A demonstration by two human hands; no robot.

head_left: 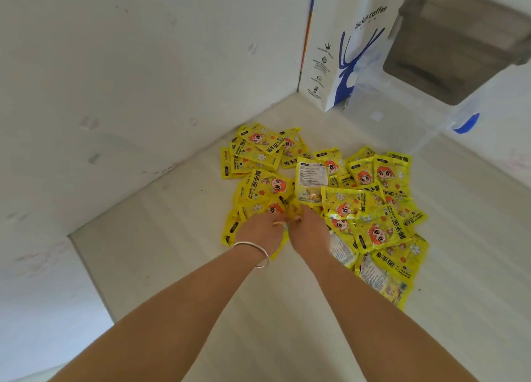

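Several yellow hand-warmer packets [376, 209] with a cartoon figure lie scattered in a heap on the pale floor [172, 252]. Both my hands reach down into the near edge of the heap, side by side. My left hand [258, 232], with a silver bangle on its wrist, has its fingers curled into a bunch of yellow packets [258, 197]. My right hand [309, 229] grips packets right beside it, fingertips hidden among them. One packet [311, 177] lies back side up, showing white print.
White walls [129, 79] close the corner on the left and behind. A white and blue Luckin Coffee paper bag [344, 59] stands at the back. A clear plastic storage box [402, 114] with a grey lid sits at the back right.
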